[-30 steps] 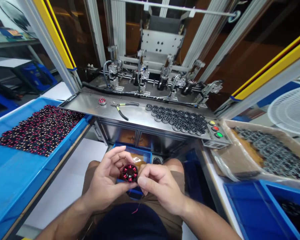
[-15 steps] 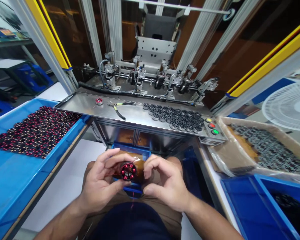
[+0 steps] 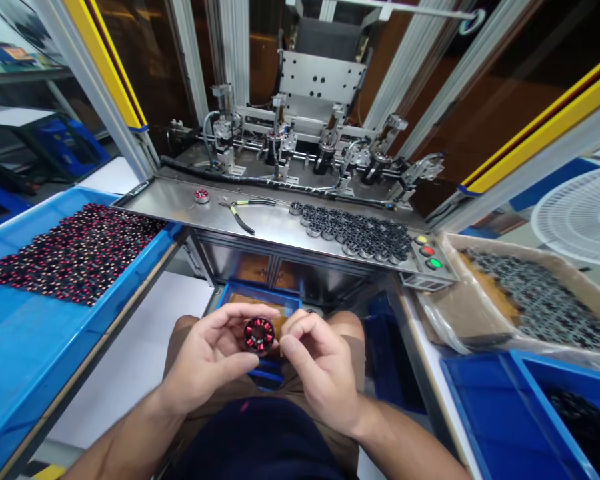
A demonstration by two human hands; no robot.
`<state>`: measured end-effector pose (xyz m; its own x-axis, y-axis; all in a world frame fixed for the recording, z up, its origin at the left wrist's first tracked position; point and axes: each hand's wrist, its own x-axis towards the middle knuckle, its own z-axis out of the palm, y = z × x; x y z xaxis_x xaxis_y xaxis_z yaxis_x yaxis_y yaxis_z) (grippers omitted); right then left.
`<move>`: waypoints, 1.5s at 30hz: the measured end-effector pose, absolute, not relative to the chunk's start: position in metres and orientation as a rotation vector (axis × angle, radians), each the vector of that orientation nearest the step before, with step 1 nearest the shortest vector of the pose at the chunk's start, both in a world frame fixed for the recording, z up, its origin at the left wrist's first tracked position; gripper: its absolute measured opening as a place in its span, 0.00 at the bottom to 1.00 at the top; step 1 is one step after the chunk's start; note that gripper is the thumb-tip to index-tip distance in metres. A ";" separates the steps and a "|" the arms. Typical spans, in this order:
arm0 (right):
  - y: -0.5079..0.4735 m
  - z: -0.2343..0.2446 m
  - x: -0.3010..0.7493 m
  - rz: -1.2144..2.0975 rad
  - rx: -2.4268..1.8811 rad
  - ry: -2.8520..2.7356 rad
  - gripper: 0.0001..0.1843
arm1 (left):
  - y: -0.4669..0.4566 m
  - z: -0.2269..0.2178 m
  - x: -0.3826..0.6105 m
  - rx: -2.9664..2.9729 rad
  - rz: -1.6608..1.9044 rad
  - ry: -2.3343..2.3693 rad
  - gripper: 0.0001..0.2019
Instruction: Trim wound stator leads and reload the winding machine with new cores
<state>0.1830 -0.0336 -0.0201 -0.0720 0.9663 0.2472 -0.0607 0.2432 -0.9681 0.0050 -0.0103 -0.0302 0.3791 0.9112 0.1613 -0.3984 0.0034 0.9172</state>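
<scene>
Left hand (image 3: pixel 207 360) grasps a stator (image 3: pixel 259 334) above the lap, and the right hand (image 3: pixel 323 377) pinches its right rim. Far left, a blue tray (image 3: pixel 10 347) holds red-wound coils (image 3: pixel 70 250). On the shelf (image 3: pixel 275 230) lie pliers (image 3: pixel 243 212), then cores (image 3: pixel 360 233), then buttons (image 3: pixel 427 251). A box (image 3: pixel 570 273) sits at the right.

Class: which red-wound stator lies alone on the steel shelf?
The shelf stator, left of the pliers; the held stator is in the left hand; others fill the blue tray.
</scene>
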 end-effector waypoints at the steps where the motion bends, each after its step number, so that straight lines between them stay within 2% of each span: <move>1: -0.035 -0.021 0.182 1.101 -0.932 -1.343 0.10 | -0.010 -0.031 0.007 1.115 1.124 0.558 0.23; 3: -0.036 -0.024 0.181 1.103 -0.916 -1.359 0.10 | -0.011 -0.031 0.011 1.111 1.189 0.568 0.25; 7: -0.037 -0.028 0.182 1.143 -0.925 -1.345 0.09 | -0.015 -0.029 0.019 1.366 1.379 0.768 0.19; 11: -0.033 -0.026 0.181 1.211 -0.825 -1.345 0.09 | -0.022 -0.034 0.017 1.640 1.491 0.871 0.27; 14: -0.031 -0.023 0.174 1.299 -0.762 -1.287 0.08 | -0.025 -0.039 0.014 1.672 1.469 0.878 0.29; 19: -0.033 -0.030 0.163 1.340 -0.843 -1.026 0.13 | -0.023 -0.040 0.013 1.620 1.485 0.847 0.28; 23: -0.033 -0.032 0.168 1.252 -0.848 -1.111 0.07 | -0.020 -0.037 0.011 1.710 1.480 0.887 0.28; 26: -0.031 -0.026 0.171 1.126 -0.806 -1.247 0.09 | -0.021 -0.038 0.009 1.774 1.448 0.880 0.29; 28: -0.029 -0.022 0.170 1.096 -0.839 -1.255 0.05 | -0.022 -0.040 0.008 1.789 1.434 0.861 0.29; 31: -0.026 -0.021 0.165 1.147 -0.913 -1.124 0.10 | -0.023 -0.042 0.008 1.770 1.422 0.845 0.29; 36: -0.027 -0.033 0.167 1.249 -0.824 -1.059 0.08 | -0.020 -0.035 0.009 1.591 1.412 0.847 0.27; 39: -0.028 -0.036 0.172 1.293 -0.743 -1.135 0.12 | -0.017 -0.027 0.009 1.495 1.398 0.858 0.25; 42: -0.029 -0.033 0.174 1.238 -0.755 -1.206 0.04 | -0.016 -0.023 0.009 1.471 1.396 0.856 0.24; 45: -0.031 -0.028 0.174 1.095 -0.797 -1.242 0.05 | -0.016 -0.023 0.010 1.490 1.402 0.858 0.24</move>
